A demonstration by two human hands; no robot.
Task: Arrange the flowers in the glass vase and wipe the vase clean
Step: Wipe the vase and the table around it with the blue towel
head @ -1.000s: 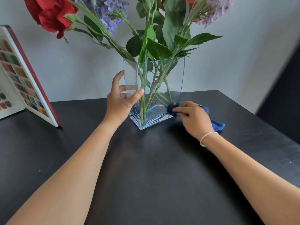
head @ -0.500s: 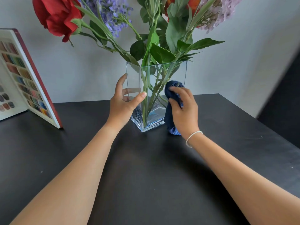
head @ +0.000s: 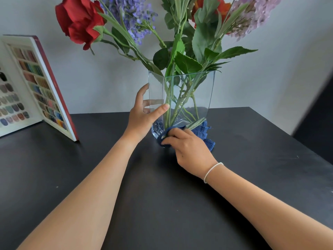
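Observation:
A square clear glass vase stands on the black table and holds several flowers: a red rose, purple blooms, an orange one and green leaves. My left hand grips the vase's near left corner, thumb on the front face and fingers behind the glass. My right hand presses a dark blue cloth against the vase's front face at its base. Part of the cloth is hidden under the hand.
An open colour-swatch book stands upright at the left of the table. A pale wall rises right behind the vase. The table's right edge runs diagonally, with a dark area beyond it.
My right hand has swept the cloth from the bottom up the vase's front face and back down to the base. My left hand has kept its hold on the corner.

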